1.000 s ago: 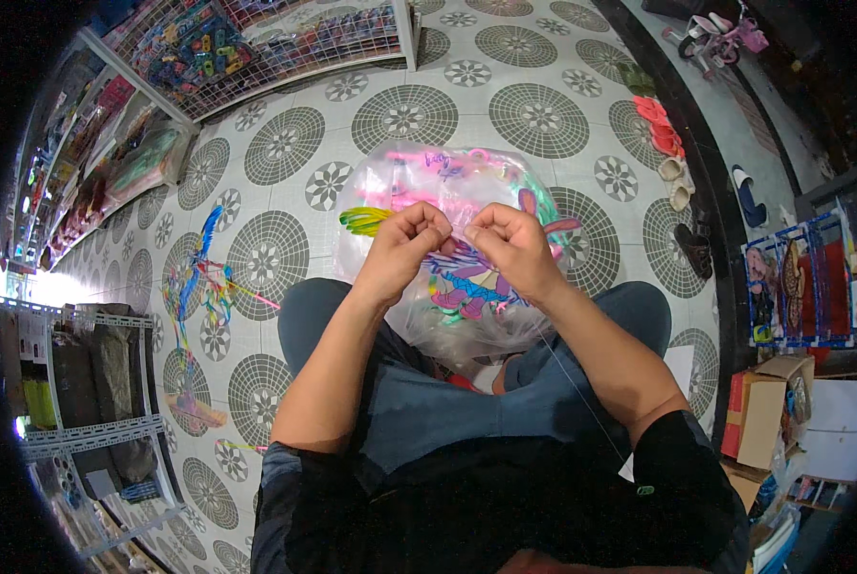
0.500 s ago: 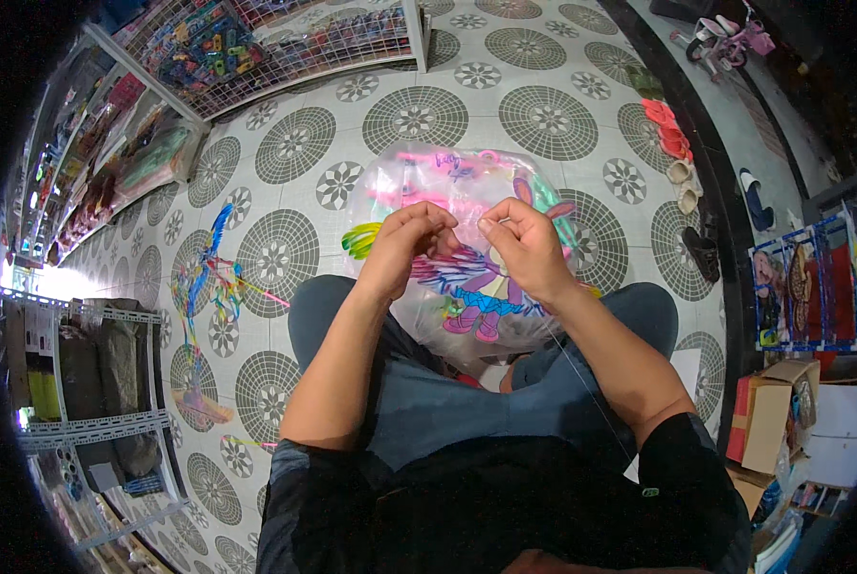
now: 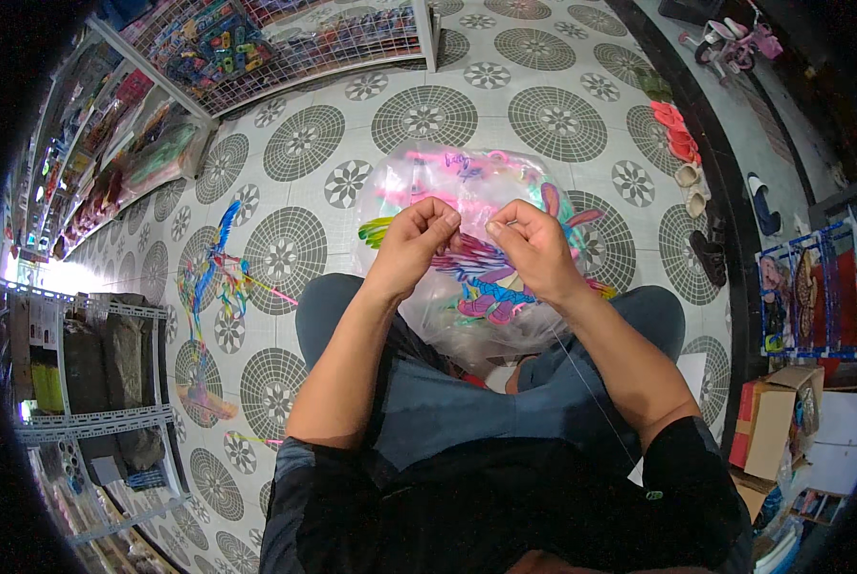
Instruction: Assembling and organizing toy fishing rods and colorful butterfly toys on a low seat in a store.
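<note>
My left hand [image 3: 414, 244] is closed in a pinch; whatever lies between its fingertips is too small to make out. Facing it a short gap away, my right hand [image 3: 535, 247] pinches a thin white thread [image 3: 583, 379], which shows below the wrist and runs down toward my right elbow. Beneath both hands a large clear plastic bag [image 3: 390, 182] rests in front of my crossed legs, with pink and green things inside. On the bag lies a flat, colourful printed figure [image 3: 493, 298] with purple-blue wings and pink shoes, partly covered by my hands.
Bright ribbon-like streamers [image 3: 213, 277] lie on the patterned tile floor to the left. Wire-mesh shelves [image 3: 323, 57] stand at the far left, a metal rack [image 3: 93, 421] nearer. Along the right are coral shoes [image 3: 675, 132], a cardboard box [image 3: 771, 430] and a small pink bicycle [image 3: 734, 43].
My hands stay raised and pinched, with only slight finger movement; the left hand's fingers have turned a little inward. The whole view has shifted slightly, and the printed figure sits a bit differently.
</note>
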### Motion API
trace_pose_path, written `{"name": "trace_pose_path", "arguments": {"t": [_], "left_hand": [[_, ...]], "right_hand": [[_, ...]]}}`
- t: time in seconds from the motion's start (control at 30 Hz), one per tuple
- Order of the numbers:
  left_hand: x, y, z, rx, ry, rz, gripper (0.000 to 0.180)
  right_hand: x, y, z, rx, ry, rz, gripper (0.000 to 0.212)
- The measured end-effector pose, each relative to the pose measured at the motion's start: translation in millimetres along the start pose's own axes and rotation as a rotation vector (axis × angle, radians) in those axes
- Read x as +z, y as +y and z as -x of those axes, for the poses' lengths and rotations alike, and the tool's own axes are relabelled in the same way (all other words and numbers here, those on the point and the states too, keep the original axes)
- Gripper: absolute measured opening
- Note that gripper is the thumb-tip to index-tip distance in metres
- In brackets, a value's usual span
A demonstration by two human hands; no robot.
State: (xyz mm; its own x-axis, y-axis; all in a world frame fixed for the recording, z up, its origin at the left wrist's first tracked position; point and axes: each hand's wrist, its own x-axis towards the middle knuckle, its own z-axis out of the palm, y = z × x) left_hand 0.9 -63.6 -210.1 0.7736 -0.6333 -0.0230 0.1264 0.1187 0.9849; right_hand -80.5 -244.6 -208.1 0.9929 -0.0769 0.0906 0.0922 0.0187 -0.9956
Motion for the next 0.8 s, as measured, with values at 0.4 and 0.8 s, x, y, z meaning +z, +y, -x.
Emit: {"name": "trace_pose_path", "arguments": {"t": [0.4, 0.8], "left_hand": [[27.5, 11.2, 4.8, -0.122, -0.063, 0.022, 0.018], [22.6, -9.3, -0.5, 0.108, 0.116, 0.008, 0.009]], "right_hand": [[-2.7, -1.4, -6.2, 0.201, -0.048, -0.599, 0.007], [-3.9, 0.5, 6.7, 0.098, 0.061, -0.189, 0.007]]}}
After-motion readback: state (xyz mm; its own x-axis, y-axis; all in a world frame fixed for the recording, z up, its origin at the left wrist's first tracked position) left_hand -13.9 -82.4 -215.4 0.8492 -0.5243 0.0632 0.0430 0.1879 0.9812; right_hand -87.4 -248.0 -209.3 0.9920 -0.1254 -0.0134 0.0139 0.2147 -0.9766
